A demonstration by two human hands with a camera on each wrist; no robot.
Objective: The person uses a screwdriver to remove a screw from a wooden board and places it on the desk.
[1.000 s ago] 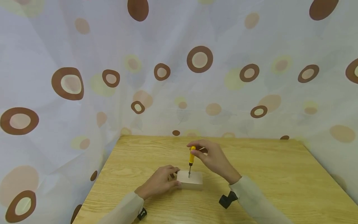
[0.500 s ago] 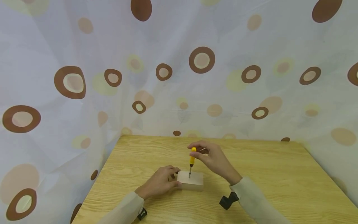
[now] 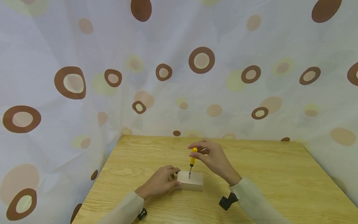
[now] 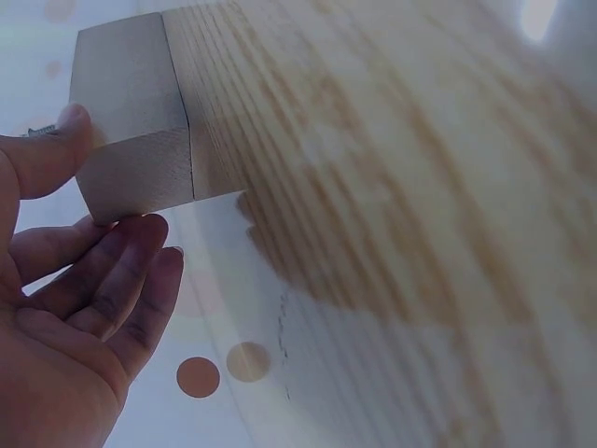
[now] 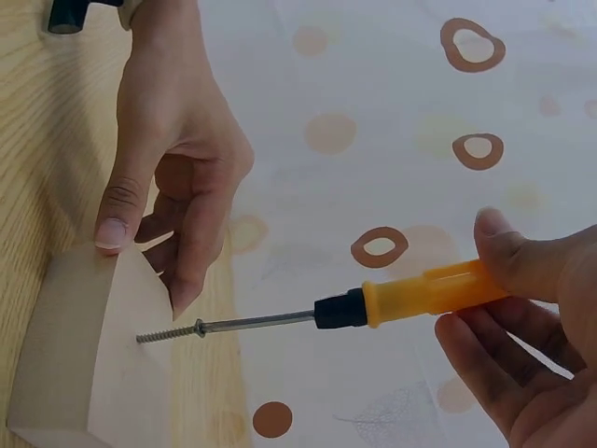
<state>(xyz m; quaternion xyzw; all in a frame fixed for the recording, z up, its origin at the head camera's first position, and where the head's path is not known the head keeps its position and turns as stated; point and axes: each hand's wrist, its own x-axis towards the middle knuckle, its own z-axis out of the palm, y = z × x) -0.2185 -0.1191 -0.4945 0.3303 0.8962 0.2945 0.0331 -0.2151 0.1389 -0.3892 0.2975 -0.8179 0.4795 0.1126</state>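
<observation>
On a wooden desk (image 3: 265,174), a person's left hand (image 3: 158,183) gripped the left end of a pale block (image 3: 193,186) between thumb and fingers, while the right hand (image 3: 214,159) pinched a screwdriver (image 5: 424,294) by its yellow handle, the shaft meeting the head of a screw (image 5: 168,333) that stood in the block's top face. With much thread exposed and the tool leaning slightly right, an off-line push could probably tip the screw or send the driver skidding, and a loose left grip could let the block turn; no container was in view.
</observation>
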